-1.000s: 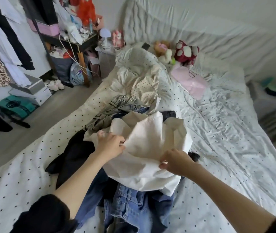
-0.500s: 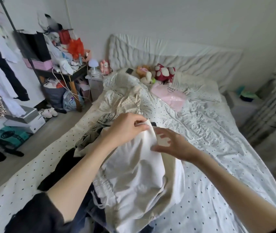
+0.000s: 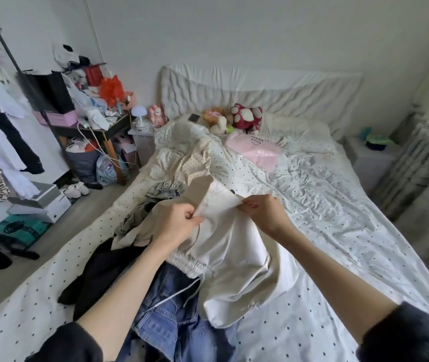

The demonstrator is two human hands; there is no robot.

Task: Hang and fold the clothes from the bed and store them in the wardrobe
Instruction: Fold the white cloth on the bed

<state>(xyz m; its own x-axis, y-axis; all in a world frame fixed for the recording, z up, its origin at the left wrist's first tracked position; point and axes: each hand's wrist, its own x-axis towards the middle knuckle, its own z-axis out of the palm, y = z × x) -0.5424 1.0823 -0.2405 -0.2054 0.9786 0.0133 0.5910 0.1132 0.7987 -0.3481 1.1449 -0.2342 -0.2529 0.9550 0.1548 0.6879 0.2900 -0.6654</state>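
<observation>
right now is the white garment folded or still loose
Loose: the white garment hangs bunched from the left hand and right hand, drawstring dangling.

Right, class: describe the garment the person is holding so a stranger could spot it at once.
Start at the polka-dot bed, then the clothes pile at its near left. The white trousers are lifted above it, pinched by left hand and right hand; only they have a gathered drawstring waistband.

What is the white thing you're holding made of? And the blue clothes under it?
The white garment held by both hands looks like thin woven cloth, maybe cotton: matte, it creases softly and has a gathered elastic band with a drawstring. The blue clothes look like denim: faded blue, thick seams and stitching show. I can't be sure of either fibre from looks alone.
</observation>
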